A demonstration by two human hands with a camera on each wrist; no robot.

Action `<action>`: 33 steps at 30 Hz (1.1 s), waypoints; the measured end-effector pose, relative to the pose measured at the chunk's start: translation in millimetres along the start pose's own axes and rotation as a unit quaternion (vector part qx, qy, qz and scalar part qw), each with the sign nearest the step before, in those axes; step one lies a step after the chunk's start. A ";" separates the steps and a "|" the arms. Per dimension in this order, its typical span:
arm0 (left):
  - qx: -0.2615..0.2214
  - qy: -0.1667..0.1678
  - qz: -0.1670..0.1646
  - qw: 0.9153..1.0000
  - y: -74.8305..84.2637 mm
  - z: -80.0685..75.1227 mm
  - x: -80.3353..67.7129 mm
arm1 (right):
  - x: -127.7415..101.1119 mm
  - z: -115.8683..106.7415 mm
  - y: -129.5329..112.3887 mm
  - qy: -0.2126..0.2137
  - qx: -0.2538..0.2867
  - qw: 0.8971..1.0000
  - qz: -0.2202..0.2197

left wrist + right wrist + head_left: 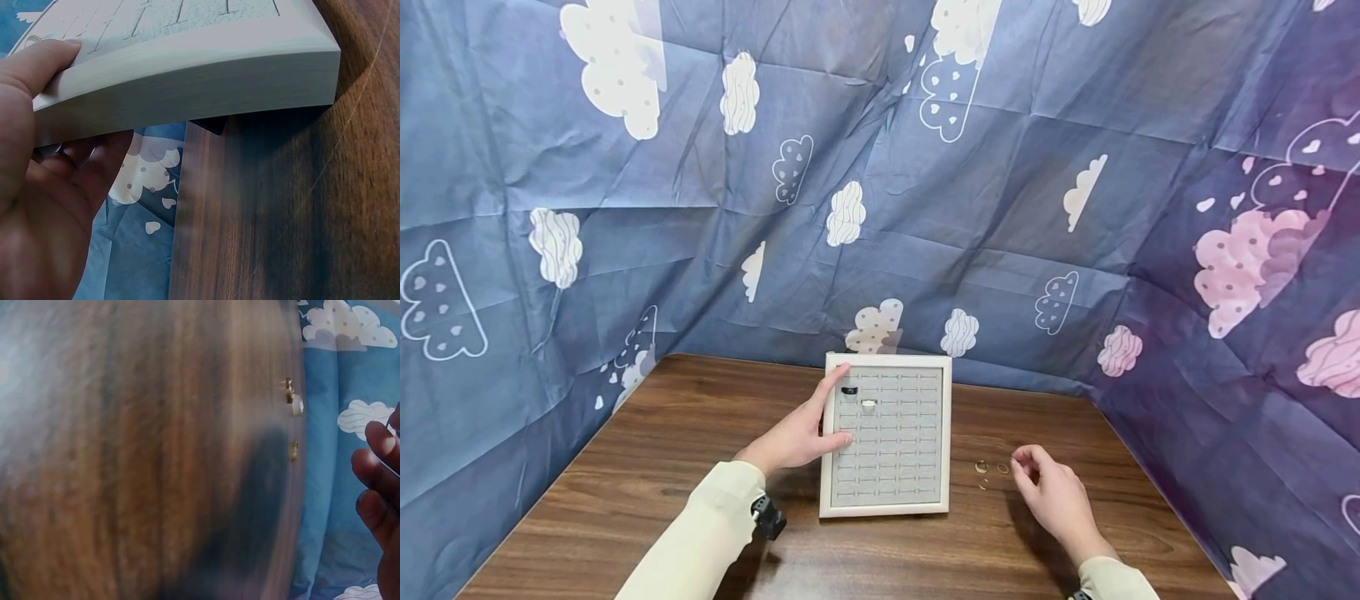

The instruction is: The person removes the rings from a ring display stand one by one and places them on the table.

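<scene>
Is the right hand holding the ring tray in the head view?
No: the right hand hovers over the table beside loose rings, while the left hand grips the ring tray.

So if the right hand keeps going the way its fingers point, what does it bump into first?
Probably the small gold rings lying on the table, just left of the right hand. The white tray comes after them. Depth is hard to judge here.

cream long sleeves [700, 533], black wrist-worn camera [769, 517].
</scene>
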State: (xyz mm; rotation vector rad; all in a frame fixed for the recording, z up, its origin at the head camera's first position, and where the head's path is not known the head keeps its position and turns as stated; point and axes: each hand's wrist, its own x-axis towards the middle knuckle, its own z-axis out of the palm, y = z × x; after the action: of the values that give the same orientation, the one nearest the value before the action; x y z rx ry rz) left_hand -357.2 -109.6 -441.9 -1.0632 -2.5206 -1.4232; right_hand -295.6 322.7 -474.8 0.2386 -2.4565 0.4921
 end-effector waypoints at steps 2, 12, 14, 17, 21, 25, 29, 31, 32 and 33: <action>-0.001 -0.001 0.001 1.000 -0.5 0.2 -0.3 | -1.9 0.4 1.7 -0.012 0.000 1.000 0.004; -0.003 0.001 -0.003 1.000 0.3 -1.0 1.7 | -3.7 0.6 8.8 -0.094 0.001 0.995 0.027; -0.006 0.000 -0.005 1.000 0.9 -1.1 1.7 | -4.7 1.0 9.5 -0.124 -0.002 0.991 0.042; -0.012 -0.004 -0.008 1.000 0.8 -0.5 1.4 | -6.7 1.8 9.3 -0.163 -0.004 0.984 0.064; -0.013 -0.003 -0.005 1.000 -1.7 0.3 1.8 | -7.0 3.4 9.0 -0.185 -0.007 0.980 0.080; -0.008 0.000 -0.002 1.000 -2.7 0.7 1.9 | -7.0 5.6 10.5 -0.195 -0.008 0.977 0.086; -0.010 0.001 0.001 1.000 -1.7 1.2 1.3 | -8.2 8.0 13.1 -0.204 -0.007 0.975 0.094; -0.014 0.000 0.002 1.000 -1.1 1.2 1.0 | -8.5 9.0 14.2 -0.205 -0.007 0.974 0.096; -0.015 0.000 0.002 1.000 -0.9 1.3 0.9 | -8.6 9.2 14.4 -0.205 -0.008 0.974 0.097; -0.015 0.000 0.003 1.000 -0.7 1.3 0.9 | -8.6 9.4 14.6 -0.205 -0.008 0.974 0.097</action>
State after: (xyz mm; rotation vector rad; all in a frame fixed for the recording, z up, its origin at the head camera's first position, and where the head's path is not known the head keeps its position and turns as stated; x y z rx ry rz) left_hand -358.0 -108.4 -442.8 -1.0743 -2.5026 -1.4654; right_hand -298.0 332.8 -491.2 0.0982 -2.9049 0.5495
